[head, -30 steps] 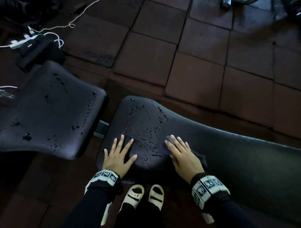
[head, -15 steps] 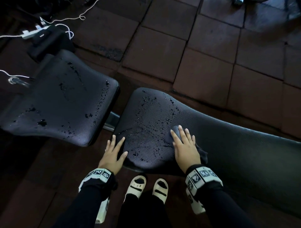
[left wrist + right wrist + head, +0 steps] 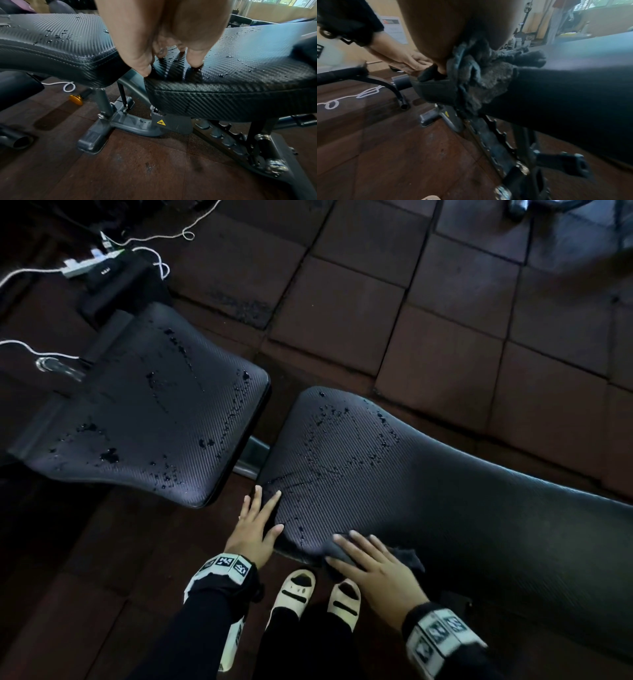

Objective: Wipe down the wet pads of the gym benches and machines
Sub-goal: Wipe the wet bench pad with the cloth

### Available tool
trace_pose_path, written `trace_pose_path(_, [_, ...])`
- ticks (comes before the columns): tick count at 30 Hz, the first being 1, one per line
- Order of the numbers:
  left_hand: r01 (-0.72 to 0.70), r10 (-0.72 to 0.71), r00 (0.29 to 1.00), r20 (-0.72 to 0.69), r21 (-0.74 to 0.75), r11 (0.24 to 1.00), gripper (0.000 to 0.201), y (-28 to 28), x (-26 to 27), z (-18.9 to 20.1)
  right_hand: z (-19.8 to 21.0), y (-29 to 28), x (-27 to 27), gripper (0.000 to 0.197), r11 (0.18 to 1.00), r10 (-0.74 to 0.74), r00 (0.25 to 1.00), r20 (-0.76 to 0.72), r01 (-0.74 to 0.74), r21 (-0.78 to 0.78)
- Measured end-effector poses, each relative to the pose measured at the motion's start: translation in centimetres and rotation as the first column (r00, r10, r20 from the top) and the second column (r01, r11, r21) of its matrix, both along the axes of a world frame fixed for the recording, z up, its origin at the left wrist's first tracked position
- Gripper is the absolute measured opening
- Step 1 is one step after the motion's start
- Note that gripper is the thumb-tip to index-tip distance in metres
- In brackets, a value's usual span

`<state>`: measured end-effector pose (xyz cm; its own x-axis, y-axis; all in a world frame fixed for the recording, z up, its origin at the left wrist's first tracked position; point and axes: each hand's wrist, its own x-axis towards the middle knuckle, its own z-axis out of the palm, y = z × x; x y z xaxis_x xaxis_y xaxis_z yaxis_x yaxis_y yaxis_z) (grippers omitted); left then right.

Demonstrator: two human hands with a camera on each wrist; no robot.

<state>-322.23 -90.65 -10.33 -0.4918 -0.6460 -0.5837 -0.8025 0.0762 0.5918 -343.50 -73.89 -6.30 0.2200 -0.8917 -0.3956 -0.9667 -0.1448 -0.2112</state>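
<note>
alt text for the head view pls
Right hand presses a dark cloth flat on the near edge of a black textured bench pad beaded with water; left hand rests on its corner. A second wet pad lies left.

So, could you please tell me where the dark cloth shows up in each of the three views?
Head: the cloth lies bottom centre, under the right hand at the back pad's near edge.
Left wrist: only a dark blur at the right edge, possibly it.
Right wrist: centre, draped over the pad edge.
Shared landmark: the left hand.
</note>
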Motion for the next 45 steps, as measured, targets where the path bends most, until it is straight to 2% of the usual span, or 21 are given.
trace_pose_path(2, [-0.003,0.003,1.000,0.003,0.003,1.000,0.070,0.0,0.0,0.0,0.5,1.2,-2.1,0.061,0.995,-0.086,0.996,-0.037,0.084,-0.051])
trace_pose_path(5, [-0.002,0.002,1.000,0.010,0.003,1.000,0.070,0.0,-0.1,0.1,1.2,0.9,-4.4,0.058,0.947,-0.319,0.948,-0.015,0.318,-0.040])
trace_pose_path(8, [-0.008,0.008,1.000,0.005,-0.002,1.000,0.070,0.0,-0.2,0.1,0.6,-1.8,-4.4,0.055,0.888,-0.460,0.888,0.003,0.460,-0.033])
trace_pose_path(11, [-0.017,0.017,1.000,0.002,-0.005,1.000,0.071,0.0,-0.2,0.1,0.1,-6.3,-2.3,0.059,0.854,-0.519,0.854,0.030,0.519,-0.027])
trace_pose_path(14, [-0.021,0.021,1.000,0.006,-0.004,1.000,0.072,0.0,-0.2,0.1,-0.7,-9.3,1.0,0.059,0.891,-0.455,0.889,0.061,0.453,0.036])
trace_pose_path(16, [-0.016,0.016,1.000,0.005,-0.011,1.000,0.073,0.0,-0.1,0.0,-1.1,-9.2,2.9,0.069,0.949,-0.313,0.948,0.057,0.311,0.046])
trace_pose_path(18, [-0.011,0.011,1.000,0.003,-0.015,1.000,0.073,-0.1,-0.1,-0.1,-1.0,-7.6,3.9,0.074,0.981,-0.186,0.982,0.032,0.184,0.062])
trace_pose_path(22, [-0.019,0.019,1.000,-0.001,-0.015,1.000,0.071,0.0,-0.1,-0.1,0.0,-2.7,2.2,0.062,0.997,-0.060,0.998,0.006,0.060,0.038])
trace_pose_path(24, [-0.020,0.020,1.000,0.000,-0.016,1.000,0.070,0.0,-0.2,-0.1,0.2,-0.8,0.2,0.064,0.996,-0.086,0.995,-0.045,0.085,-0.008])
trace_pose_path(26, [-0.023,0.023,1.000,-0.005,-0.016,1.000,0.070,0.1,-0.2,-0.1,1.0,-0.4,-1.7,0.062,0.976,-0.216,0.975,-0.047,0.215,-0.012])
trace_pose_path(29, [-0.025,0.025,1.000,0.005,-0.018,1.000,0.070,0.1,-0.2,-0.1,1.2,-2.1,-3.5,0.060,0.916,-0.401,0.916,-0.024,0.400,-0.022])
trace_pose_path(32, [-0.027,0.027,1.000,0.009,-0.019,0.999,0.070,0.2,-0.3,-0.1,0.5,-5.7,-2.6,0.066,0.883,-0.470,0.883,0.013,0.470,-0.016])
trace_pose_path(35, [-0.022,0.022,0.999,0.022,-0.026,0.999,0.070,0.2,-0.3,-0.1,-0.5,-9.0,0.1,0.060,0.897,-0.442,0.896,0.030,0.441,0.041])
trace_pose_path(37, [-0.025,0.026,0.999,0.023,-0.033,0.999,0.071,0.2,-0.3,-0.1,-0.7,-9.5,1.9,0.065,0.936,-0.352,0.936,0.029,0.350,0.045])
trace_pose_path(41, [-0.031,0.032,0.999,0.020,-0.053,0.998,0.071,0.4,-0.3,-0.2,-0.4,-7.0,3.4,0.082,0.981,-0.190,0.981,0.037,0.188,0.054])
trace_pose_path(45, [-0.069,0.069,0.998,0.003,-0.069,0.995,0.067,0.4,-0.6,0.0,-0.4,-2.9,1.4,0.094,0.996,-0.081,0.997,0.018,0.080,0.049])
